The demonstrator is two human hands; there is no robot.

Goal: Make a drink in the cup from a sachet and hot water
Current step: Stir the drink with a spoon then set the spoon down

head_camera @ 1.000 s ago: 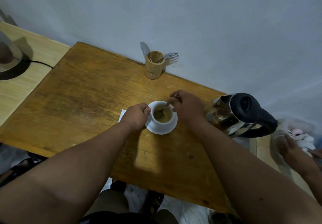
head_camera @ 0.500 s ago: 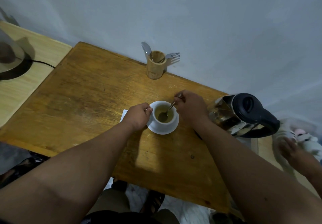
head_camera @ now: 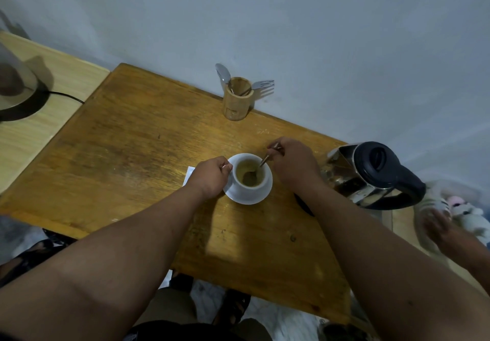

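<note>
A white cup (head_camera: 248, 191) stands on a white saucer (head_camera: 262, 196) in the middle of the wooden table (head_camera: 127, 155). It holds a light brown drink. My left hand (head_camera: 210, 179) grips the cup's handle at its left side. My right hand (head_camera: 293, 164) pinches a metal spoon (head_camera: 261, 164) whose bowl sits down in the drink. A white sachet (head_camera: 188, 177) pokes out from under my left hand. The glass kettle (head_camera: 371, 175) with a black lid and handle stands right of my right hand.
A bamboo holder (head_camera: 236, 99) with a spoon and a fork stands at the wall. A lamp-like base (head_camera: 16, 91) with a black cord sits on the pale side table at left. Another person's hand (head_camera: 437, 224) moves near soft toys at right.
The spoon's bowl has moved around inside the cup and my right hand has shifted slightly right and back. My left hand has stayed on the handle.
</note>
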